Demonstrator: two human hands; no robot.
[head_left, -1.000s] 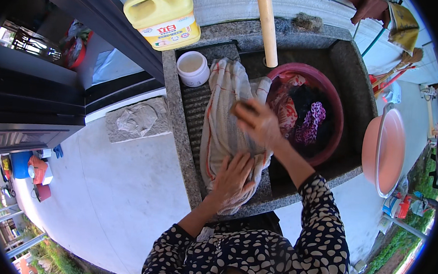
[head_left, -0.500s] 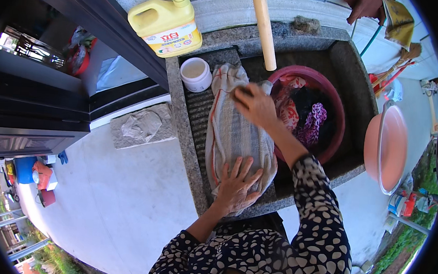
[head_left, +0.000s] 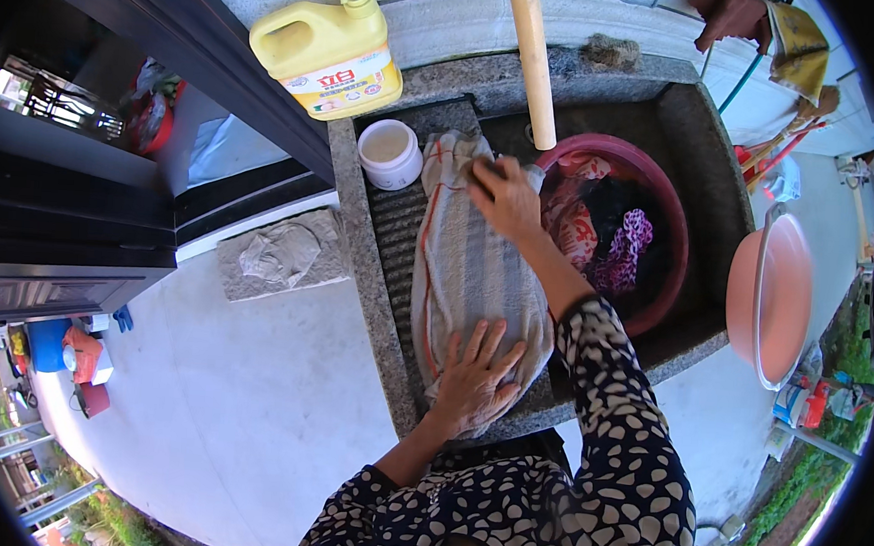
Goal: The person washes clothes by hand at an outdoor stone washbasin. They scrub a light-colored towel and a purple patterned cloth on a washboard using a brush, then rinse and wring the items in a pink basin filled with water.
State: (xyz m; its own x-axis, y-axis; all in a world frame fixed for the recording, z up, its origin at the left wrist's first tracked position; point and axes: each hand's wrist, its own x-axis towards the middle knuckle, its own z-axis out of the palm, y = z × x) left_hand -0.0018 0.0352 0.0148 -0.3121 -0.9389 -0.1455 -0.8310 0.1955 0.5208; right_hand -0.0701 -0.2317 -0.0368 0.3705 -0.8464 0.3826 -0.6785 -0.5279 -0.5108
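Note:
A wet grey-striped towel (head_left: pixel 473 260) with red lines lies spread lengthwise over the ribbed stone washboard (head_left: pixel 396 233) of the sink. My left hand (head_left: pixel 473 380) presses flat on the towel's near end, fingers spread. At the far end, my right hand (head_left: pixel 510 199) grips a dark scrubbing brush (head_left: pixel 484 178) against the cloth; most of the brush is hidden under the fingers. Just right of the towel, a dark pink basin (head_left: pixel 673 202) stands in the sink, holding wet clothes, among them a purple patterned piece (head_left: pixel 627 247).
A white tub (head_left: pixel 390 154) and a yellow pump jug (head_left: pixel 332 51) stand at the far left of the stone sink (head_left: pixel 669 77). A pale pole (head_left: pixel 533 64) juts over the basin. A pink basin (head_left: pixel 771 298) is at the right, and a stone block (head_left: pixel 288 256) at the left.
My right hand has shifted slightly with the brush along the towel's far end, and its forearm has swung a little left. My left hand stays in place.

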